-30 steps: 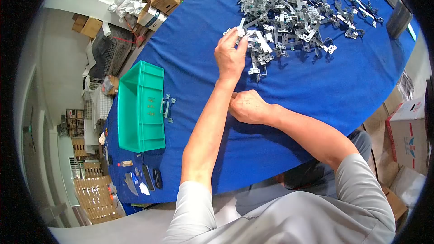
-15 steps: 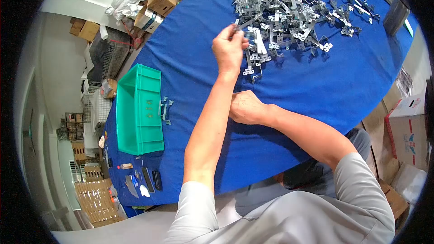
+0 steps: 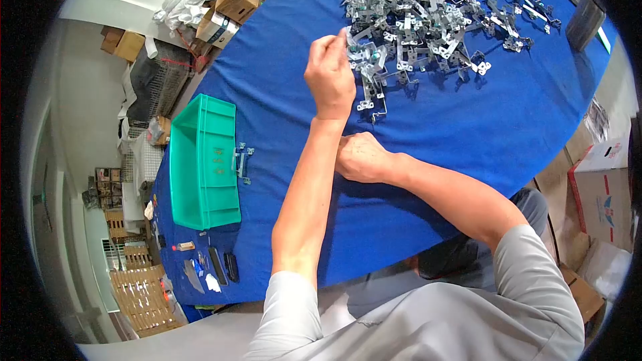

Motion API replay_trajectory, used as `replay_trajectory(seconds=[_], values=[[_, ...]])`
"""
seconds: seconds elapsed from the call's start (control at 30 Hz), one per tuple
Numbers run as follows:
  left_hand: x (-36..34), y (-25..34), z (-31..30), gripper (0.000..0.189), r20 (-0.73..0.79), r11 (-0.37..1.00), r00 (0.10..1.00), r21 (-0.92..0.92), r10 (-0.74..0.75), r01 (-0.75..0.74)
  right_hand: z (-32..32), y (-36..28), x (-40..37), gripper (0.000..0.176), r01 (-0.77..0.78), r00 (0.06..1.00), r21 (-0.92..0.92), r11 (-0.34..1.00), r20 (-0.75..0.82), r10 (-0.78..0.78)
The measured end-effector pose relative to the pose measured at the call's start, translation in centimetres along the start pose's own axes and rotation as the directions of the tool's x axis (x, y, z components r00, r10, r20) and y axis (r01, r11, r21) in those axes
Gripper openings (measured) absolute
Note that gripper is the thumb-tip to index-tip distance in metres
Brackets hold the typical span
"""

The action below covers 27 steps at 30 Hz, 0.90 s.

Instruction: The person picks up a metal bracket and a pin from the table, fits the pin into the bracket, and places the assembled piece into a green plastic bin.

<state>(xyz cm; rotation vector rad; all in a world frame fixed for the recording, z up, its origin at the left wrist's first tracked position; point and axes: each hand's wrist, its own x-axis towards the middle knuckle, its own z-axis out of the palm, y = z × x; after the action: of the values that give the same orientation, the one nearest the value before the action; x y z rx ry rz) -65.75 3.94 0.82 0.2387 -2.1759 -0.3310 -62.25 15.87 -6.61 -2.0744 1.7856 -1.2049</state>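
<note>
My left hand [image 3: 331,80] is at the near left edge of a heap of silvery metal brackets [image 3: 418,17]. Its fingers are closed on a metal bracket at the heap's edge, mostly hidden by the hand. Lower down, my right hand [image 3: 363,158] is curled closed above the blue cloth, partly behind my left forearm. What its fingers hold, if anything, is out of sight. A few linked brackets [image 3: 372,103] stick out from the heap between my two hands.
A green plastic bin [image 3: 221,194] stands to the left on the blue tablecloth [image 3: 281,80], with a single bracket [image 3: 245,163] beside it. Small tools [image 3: 217,264] lie near the table's left edge. A dark upright block [image 3: 585,23] stands at the far right.
My left hand has shifted slightly left and turned, its fingers drawn together. Brackets near it at the heap's edge have moved. My right hand stays almost in place.
</note>
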Motion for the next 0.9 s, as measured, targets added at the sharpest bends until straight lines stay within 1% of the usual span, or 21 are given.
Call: replay_trajectory(seconds=[0.03,0.07,0.1,0.2,0.23,0.27,0.3,0.33,0.37,0.4,0.43,0.47,0.53,0.57,0.6,0.67,0.7,0.73,0.8,0.83,0.9], values=[[0.1,0.1,-0.4,0.028,0.054,0.987,0.99,0.095,0.128,-0.133,0.0,0.1,0.0,0.015,0.0,1.0,-0.003,1.0,0.017,0.0],[0.0,0.0,-0.9,0.029,0.119,0.947,0.962,0.185,0.244,-0.263,0.1,0.2,0.0,0.015,0.003,0.999,-0.004,1.0,0.037,-0.003],[-0.3,-0.2,-0.9,0.032,0.181,0.954,0.96,0.176,0.211,-0.243,0.3,0.3,0.0,0.015,0.008,0.999,-0.006,1.0,0.054,-0.008],[-0.7,-0.9,-0.9,0.029,0.006,0.985,0.998,0.162,0.056,-0.056,1.0,0.3,0.3,0.015,0.014,0.999,0.013,1.0,-0.05,-0.013],[-0.4,-1.6,-1.2,0.028,-0.044,0.999,0.999,0.03,-0.033,0.034,0.6,0.1,0.1,0.014,-0.032,0.999,0.015,0.999,-0.033,0.033],[-0.8,-1.9,-1.7,0.022,-0.013,0.96,0.967,-0.125,-0.255,0.252,0.3,-0.1,0.0,0.014,-0.07,0.997,0.02,0.997,-0.011,0.07],[-1.1,-2.3,-2.3,0.019,0.037,0.84,0.89,-0.316,-0.455,0.442,-0.3,-0.6,0.3,0.014,-0.1,0.995,0.025,0.995,0.01,0.1],[-1.4,-2.9,-3.1,0.016,0.121,0.65,0.777,-0.478,-0.618,0.591,-0.3,-0.7,0.4,0.014,-0.101,0.995,0.034,0.994,0.003,0.1],[-1.9,-3.3,-4.2,0.016,0.153,0.59,0.738,-0.504,-0.658,0.631,-0.4,-0.7,0.4,0.014,-0.1,0.995,0.045,0.994,-0.006,0.1],[-2.7,-3.7,-5.4,0.017,0.153,0.512,0.692,-0.566,-0.705,0.646,-0.4,-0.7,0.3,0.015,-0.098,0.995,0.056,0.994,-0.014,0.099],[-3.8,-4.0,-6.6,0.018,0.159,0.429,0.645,-0.625,-0.748,0.652,-0.4,-0.8,0.4,0.013,-0.158,0.987,0.078,0.984,0.007,0.158],[-5.1,-4.3,-7.6,0.02,0.173,0.341,0.595,-0.68,-0.785,0.649,-0.3,-0.7,0.4,0.015,-0.145,0.988,0.112,0.983,-0.037,0.15],[-8.0,-4.3,-9.4,0.022,0.166,0.271,0.503,-0.681,-0.848,0.681,-0.2,-0.4,0.5,0.018,-0.121,0.983,0.182,0.976,-0.114,0.143],[-9.5,-3.9,-10.2,0.023,0.164,0.265,0.482,-0.664,-0.861,0.699,-0.3,-0.2,0.5,0.018,-0.174,0.976,0.218,0.96,-0.089,0.197],[-10.9,-3.5,-10.8,0.025,0.161,0.257,0.46,-0.649,-0.873,0.716,-0.3,-0.1,0.7,0.02,-0.185,0.968,0.282,0.941,-0.111,0.223],[-13.0,-2.2,-11.6,0.028,0.178,0.295,0.485,-0.603,-0.856,0.741,-1.4,-0.2,1.0,0.021,-0.287,0.941,0.404,0.869,-0.053,0.336],[-13.8,-1.8,-11.8,0.029,0.204,0.293,0.48,-0.575,-0.853,0.764,-1.7,-0.2,1.1,0.021,-0.345,0.918,0.483,0.804,-0.005,0.397],[-14.3,-1.4,-11.9,0.029,0.233,0.259,0.463,-0.582,-0.855,0.771,-1.1,0.2,1.0,0.022,-0.321,0.916,0.554,0.768,-0.024,0.4],[-15.4,-1.0,-11.7,0.028,0.213,0.289,0.505,-0.611,-0.837,0.737,-1.1,0.3,1.1,0.022,-0.324,0.913,0.61,0.723,0.002,0.408],[-15.7,-1.0,-11.6,0.027,0.197,0.307,0.508,-0.601,-0.838,0.738,-1.2,0.3,1.1,0.021,-0.362,0.904,0.619,0.697,0.049,0.425],[-16.0,-0.8,-11.3,0.026,0.168,0.332,0.51,-0.583,-0.844,0.741,-1.6,0.0,1.3,0.021,-0.367,0.897,0.668,0.647,0.068,0.438]])
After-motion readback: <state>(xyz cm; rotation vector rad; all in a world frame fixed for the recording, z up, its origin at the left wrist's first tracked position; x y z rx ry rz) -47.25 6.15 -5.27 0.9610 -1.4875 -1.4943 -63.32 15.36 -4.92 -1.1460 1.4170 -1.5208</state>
